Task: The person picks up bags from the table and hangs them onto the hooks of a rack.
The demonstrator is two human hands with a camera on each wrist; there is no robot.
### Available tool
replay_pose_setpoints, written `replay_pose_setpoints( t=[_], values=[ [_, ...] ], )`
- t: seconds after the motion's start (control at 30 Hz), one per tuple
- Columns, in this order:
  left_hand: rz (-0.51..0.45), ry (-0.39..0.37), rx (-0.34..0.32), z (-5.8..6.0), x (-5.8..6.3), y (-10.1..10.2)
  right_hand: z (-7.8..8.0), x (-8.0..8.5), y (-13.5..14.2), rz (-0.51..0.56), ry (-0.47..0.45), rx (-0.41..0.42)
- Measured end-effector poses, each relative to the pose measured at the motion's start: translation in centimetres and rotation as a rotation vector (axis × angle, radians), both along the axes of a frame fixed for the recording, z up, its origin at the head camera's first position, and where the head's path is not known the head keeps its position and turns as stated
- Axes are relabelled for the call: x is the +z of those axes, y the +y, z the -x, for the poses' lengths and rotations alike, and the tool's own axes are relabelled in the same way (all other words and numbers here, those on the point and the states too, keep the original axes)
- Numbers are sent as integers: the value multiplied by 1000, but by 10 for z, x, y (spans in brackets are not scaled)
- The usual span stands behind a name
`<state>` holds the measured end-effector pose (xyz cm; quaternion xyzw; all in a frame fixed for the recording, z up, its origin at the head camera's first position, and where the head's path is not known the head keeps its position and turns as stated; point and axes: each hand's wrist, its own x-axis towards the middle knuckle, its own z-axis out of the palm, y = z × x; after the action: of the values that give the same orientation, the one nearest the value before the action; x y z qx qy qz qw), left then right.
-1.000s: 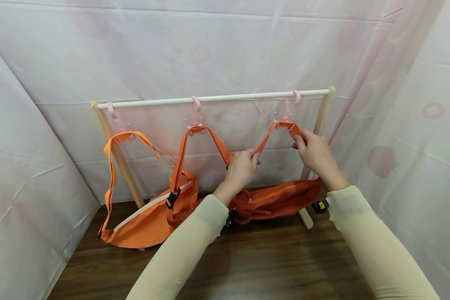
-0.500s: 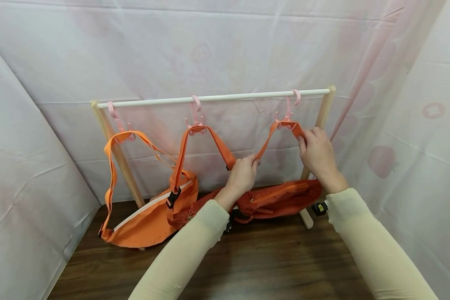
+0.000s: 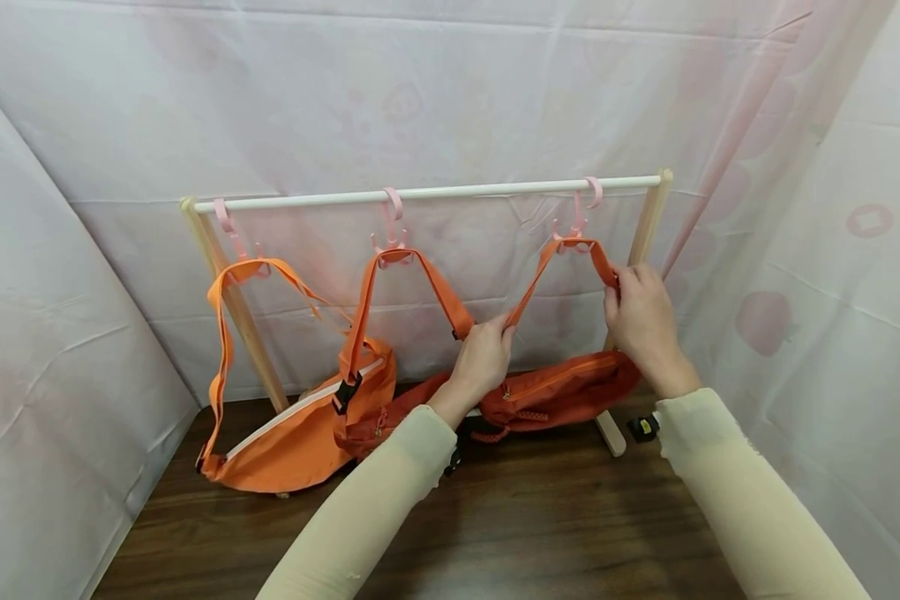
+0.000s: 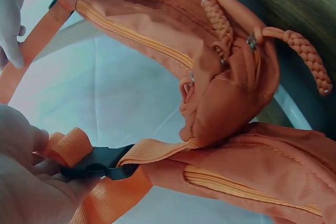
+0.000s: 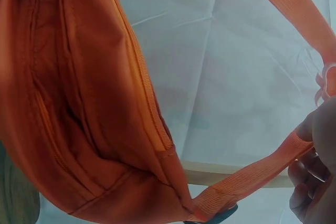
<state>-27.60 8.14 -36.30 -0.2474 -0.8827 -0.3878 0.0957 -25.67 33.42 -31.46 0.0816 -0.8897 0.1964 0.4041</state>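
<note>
A dark orange waist bag [image 3: 562, 392] with braided zip pulls hangs at the right of the rack. Its orange strap [image 3: 573, 242] loops over the right pink hook [image 3: 579, 221]. My left hand [image 3: 484, 357] grips the left side of this strap, and the left wrist view shows a black buckle [image 4: 102, 162] against its fingers. On the strap's other side, my right hand [image 3: 642, 321] pinches the webbing below the hook. In the right wrist view that webbing [image 5: 257, 174] runs from the fingers to the bag's end.
A second dark orange waist bag [image 3: 371, 429] hangs from the middle hook [image 3: 392, 225], partly behind my left arm. A lighter orange bag [image 3: 292, 450] hangs at left. The white rod [image 3: 480, 191] spans wooden posts. A black tape measure [image 3: 642, 427] lies on the brown table [image 3: 570, 517].
My right hand has slid down and slightly right along the strap. The left hand has lowered slightly, still gripping its side. The right bag's left end has shifted a little.
</note>
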Motion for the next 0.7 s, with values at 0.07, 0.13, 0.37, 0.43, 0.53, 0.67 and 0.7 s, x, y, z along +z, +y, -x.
replay_pose_setpoints(
  t=[0.07,0.13,0.37,0.43,0.53,0.67,0.7],
  values=[
    [-9,4,-1,-1,-2,-1,-1,-3,0,14,4,1],
    [-20,9,-2,-1,-4,-3,-2,-6,0,28,9,4],
    [-62,37,-17,-7,-9,-7,-9,-14,-1,65,46,9],
    [-63,60,-22,-9,-10,-9,-12,-17,-2,68,63,7],
    [-63,102,-29,-12,-12,-12,-15,-20,-3,58,93,8],
    [-87,144,-37,-18,-15,-18,-19,-25,-6,28,139,15],
    [-95,149,-39,-20,-16,-20,-20,-26,-7,22,150,21]
  ],
)
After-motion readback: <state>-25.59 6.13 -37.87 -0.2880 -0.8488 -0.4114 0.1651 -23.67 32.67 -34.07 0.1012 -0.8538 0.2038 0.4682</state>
